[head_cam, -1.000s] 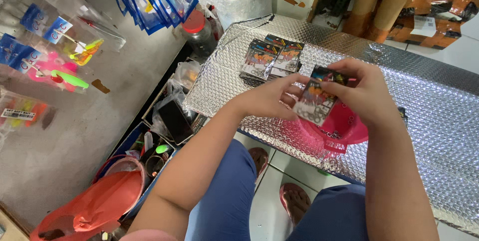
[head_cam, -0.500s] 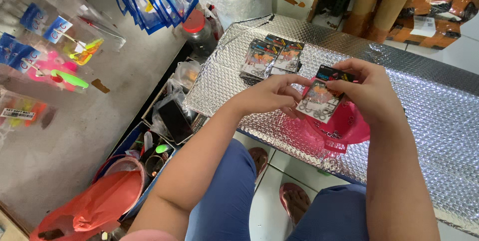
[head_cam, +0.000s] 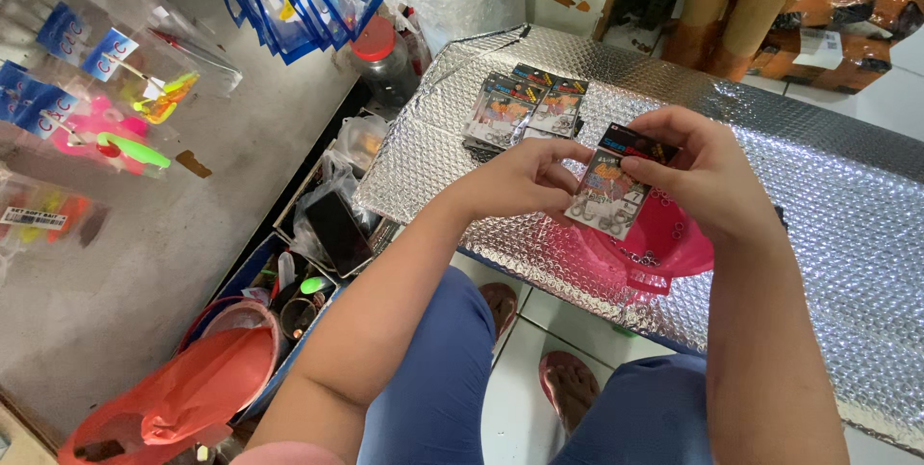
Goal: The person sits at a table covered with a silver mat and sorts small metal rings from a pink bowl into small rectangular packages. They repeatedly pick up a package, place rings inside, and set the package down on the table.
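Both hands' fingers (head_cam: pixel 558 152) pinching small packet (head_cam: pixel 616 186) above pink bowl (head_cam: pixel 674 244).

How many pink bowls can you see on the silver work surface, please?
1. The pink bowl sits on the silver bubble-foil surface, directly beneath the small packet held by the left hand and right hand; the hands cover part of it.
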